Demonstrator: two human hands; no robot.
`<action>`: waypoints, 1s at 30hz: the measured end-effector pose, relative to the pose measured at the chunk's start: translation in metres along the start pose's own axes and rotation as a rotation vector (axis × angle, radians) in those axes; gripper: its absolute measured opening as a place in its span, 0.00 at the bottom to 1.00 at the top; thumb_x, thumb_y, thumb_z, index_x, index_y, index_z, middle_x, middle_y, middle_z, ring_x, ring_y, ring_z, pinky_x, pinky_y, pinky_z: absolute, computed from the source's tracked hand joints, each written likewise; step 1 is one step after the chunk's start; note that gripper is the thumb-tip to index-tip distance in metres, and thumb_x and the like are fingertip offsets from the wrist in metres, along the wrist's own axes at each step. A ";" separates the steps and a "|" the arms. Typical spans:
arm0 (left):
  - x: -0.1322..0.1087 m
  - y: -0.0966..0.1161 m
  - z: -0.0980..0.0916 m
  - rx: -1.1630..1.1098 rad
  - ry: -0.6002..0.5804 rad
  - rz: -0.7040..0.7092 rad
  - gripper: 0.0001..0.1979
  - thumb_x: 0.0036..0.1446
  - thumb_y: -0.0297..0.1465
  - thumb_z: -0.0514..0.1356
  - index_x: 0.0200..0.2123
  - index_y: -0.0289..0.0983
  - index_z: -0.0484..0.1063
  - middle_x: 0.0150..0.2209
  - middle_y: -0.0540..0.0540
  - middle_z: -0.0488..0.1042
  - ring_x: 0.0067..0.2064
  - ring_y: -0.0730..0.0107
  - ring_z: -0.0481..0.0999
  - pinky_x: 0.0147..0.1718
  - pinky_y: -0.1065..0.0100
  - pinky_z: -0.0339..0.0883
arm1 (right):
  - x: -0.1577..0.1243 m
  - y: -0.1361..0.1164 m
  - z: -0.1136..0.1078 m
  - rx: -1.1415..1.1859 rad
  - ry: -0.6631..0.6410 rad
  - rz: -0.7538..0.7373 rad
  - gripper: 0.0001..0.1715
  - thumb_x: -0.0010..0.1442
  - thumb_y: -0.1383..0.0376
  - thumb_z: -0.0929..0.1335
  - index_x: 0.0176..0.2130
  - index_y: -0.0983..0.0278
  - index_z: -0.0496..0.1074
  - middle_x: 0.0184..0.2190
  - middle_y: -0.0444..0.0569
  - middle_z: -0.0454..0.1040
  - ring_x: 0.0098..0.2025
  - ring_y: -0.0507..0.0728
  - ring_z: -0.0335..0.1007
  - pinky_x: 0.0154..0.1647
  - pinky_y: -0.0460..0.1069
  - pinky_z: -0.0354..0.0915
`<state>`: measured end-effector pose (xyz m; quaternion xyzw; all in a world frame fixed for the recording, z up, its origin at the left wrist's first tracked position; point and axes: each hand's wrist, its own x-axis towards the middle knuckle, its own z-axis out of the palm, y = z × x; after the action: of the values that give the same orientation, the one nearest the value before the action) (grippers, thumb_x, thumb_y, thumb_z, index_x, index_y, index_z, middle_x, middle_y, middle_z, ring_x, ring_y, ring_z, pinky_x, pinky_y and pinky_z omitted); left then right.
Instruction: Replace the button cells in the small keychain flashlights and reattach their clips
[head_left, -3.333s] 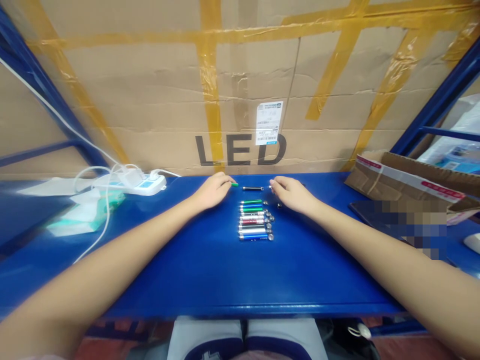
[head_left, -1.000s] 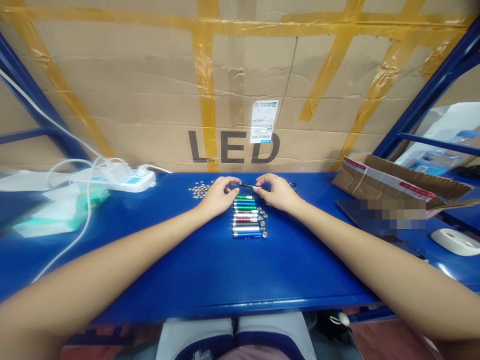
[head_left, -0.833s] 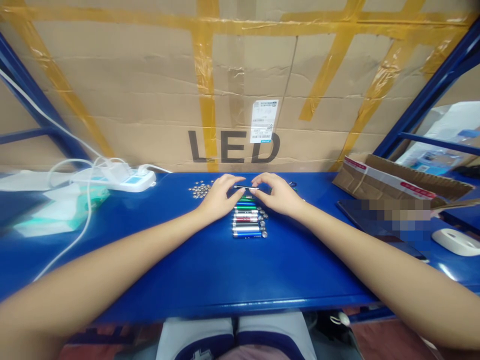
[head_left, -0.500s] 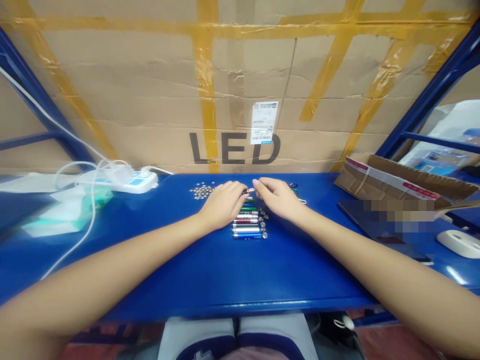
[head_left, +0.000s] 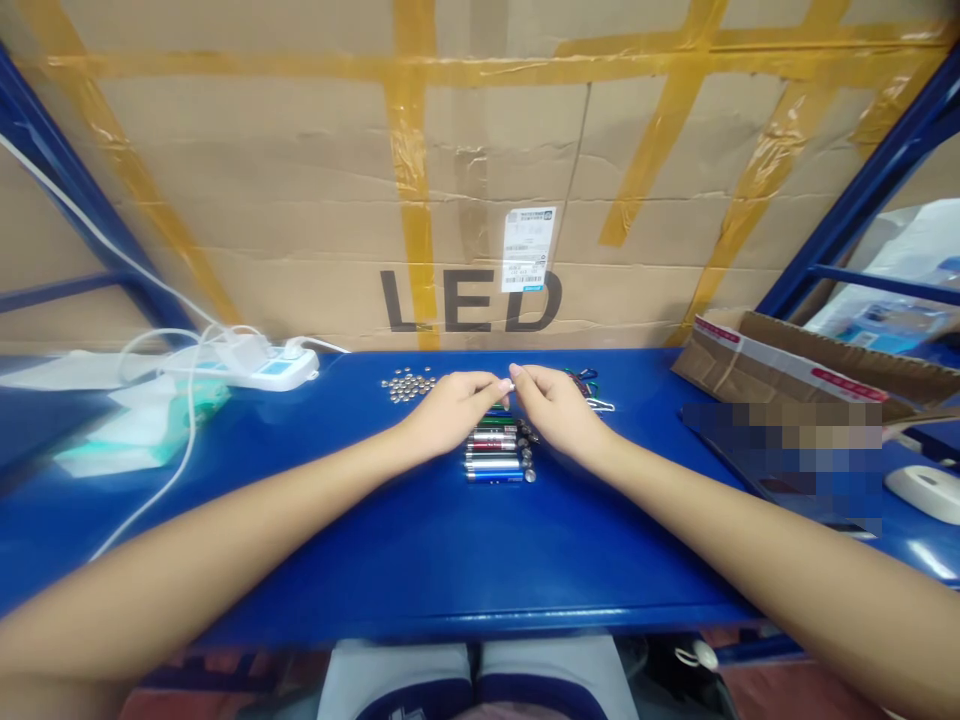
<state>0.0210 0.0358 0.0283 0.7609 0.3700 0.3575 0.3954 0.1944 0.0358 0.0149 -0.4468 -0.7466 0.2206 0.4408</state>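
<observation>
My left hand (head_left: pixel 450 410) and my right hand (head_left: pixel 559 405) meet above the far middle of the blue table, both closed, fingertips pressed together. Between them is a mini flashlight tube, almost wholly covered by the fingers; only a small pale bit shows. Just below the hands lies a column of coloured mini flashlights (head_left: pixel 493 462), blue, silver, red, black and green, side by side. Small round metal end caps (head_left: pixel 528 462) sit at their right ends. Left of my left hand is a scatter of button cells (head_left: pixel 409 386). Metal clips (head_left: pixel 598 404) lie beyond my right hand, partly hidden.
A white power strip (head_left: pixel 281 370) with cables and a green-and-white packet (head_left: pixel 142 425) are on the left. On the right stand an open cardboard box (head_left: pixel 780 365), a dark flat device (head_left: pixel 720 440) and a white rounded object (head_left: pixel 926 492). A large taped carton (head_left: pixel 300 200) forms the back.
My hands have drawn closer together, and my left thumb now reaches across to the right fingertips. The dark tube seen between them earlier is now mostly covered.
</observation>
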 end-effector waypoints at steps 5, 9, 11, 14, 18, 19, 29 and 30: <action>0.004 0.002 -0.005 -0.675 -0.266 -0.346 0.17 0.67 0.40 0.53 0.29 0.36 0.68 0.17 0.58 0.41 0.18 0.79 0.41 0.16 0.76 0.39 | -0.002 -0.011 -0.009 -0.151 0.064 -0.238 0.24 0.70 0.52 0.56 0.25 0.60 0.55 0.23 0.43 0.60 0.27 0.53 0.57 0.33 0.49 0.57; 0.004 0.003 -0.008 -0.889 -0.403 -0.464 0.20 0.69 0.37 0.50 0.25 0.35 0.66 0.19 0.55 0.43 0.19 0.79 0.44 0.15 0.78 0.45 | 0.000 -0.015 -0.018 -0.300 0.041 -0.407 0.25 0.71 0.53 0.54 0.25 0.59 0.52 0.23 0.45 0.59 0.28 0.54 0.57 0.34 0.50 0.58; 0.004 0.002 -0.008 -0.921 -0.402 -0.473 0.18 0.68 0.36 0.51 0.27 0.34 0.68 0.21 0.53 0.49 0.20 0.78 0.49 0.15 0.79 0.49 | 0.001 -0.015 -0.020 -0.322 0.044 -0.433 0.25 0.72 0.53 0.54 0.25 0.59 0.52 0.24 0.45 0.60 0.28 0.54 0.57 0.35 0.50 0.58; 0.007 0.000 -0.014 -0.946 -0.373 -0.444 0.16 0.67 0.35 0.52 0.30 0.33 0.71 0.23 0.52 0.53 0.21 0.78 0.53 0.16 0.77 0.53 | 0.003 -0.010 -0.021 -0.277 0.094 -0.416 0.25 0.72 0.53 0.55 0.26 0.59 0.55 0.23 0.44 0.61 0.27 0.54 0.59 0.34 0.50 0.58; 0.016 -0.010 -0.043 -0.952 -0.245 -0.323 0.11 0.62 0.31 0.53 0.30 0.32 0.70 0.23 0.52 0.53 0.22 0.77 0.55 0.17 0.76 0.53 | 0.007 0.003 -0.024 -0.203 0.148 -0.325 0.27 0.72 0.50 0.57 0.25 0.60 0.57 0.22 0.44 0.62 0.27 0.53 0.59 0.33 0.50 0.56; 0.019 -0.014 -0.053 -0.931 -0.200 -0.289 0.11 0.60 0.30 0.53 0.27 0.33 0.68 0.23 0.52 0.52 0.21 0.77 0.55 0.17 0.76 0.53 | 0.008 0.006 -0.025 -0.190 0.164 -0.284 0.28 0.71 0.49 0.57 0.25 0.60 0.57 0.22 0.43 0.61 0.27 0.53 0.59 0.32 0.50 0.56; 0.030 -0.058 -0.125 0.280 0.317 -0.212 0.21 0.53 0.44 0.55 0.17 0.40 0.53 0.16 0.53 0.52 0.20 0.74 0.52 0.20 0.69 0.47 | 0.021 0.030 -0.034 -0.004 0.227 -0.005 0.35 0.64 0.36 0.57 0.24 0.61 0.59 0.21 0.42 0.60 0.25 0.52 0.56 0.29 0.49 0.54; 0.028 -0.062 -0.127 0.358 0.316 -0.216 0.20 0.51 0.42 0.58 0.16 0.39 0.56 0.16 0.52 0.56 0.21 0.74 0.55 0.21 0.68 0.48 | 0.021 0.031 -0.034 -0.003 0.226 0.000 0.35 0.63 0.35 0.57 0.24 0.61 0.59 0.21 0.42 0.59 0.25 0.52 0.56 0.29 0.49 0.54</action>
<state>-0.0891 0.1280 0.0363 0.7094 0.5637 0.3565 0.2278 0.2340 0.0668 0.0199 -0.4696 -0.6924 0.1678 0.5215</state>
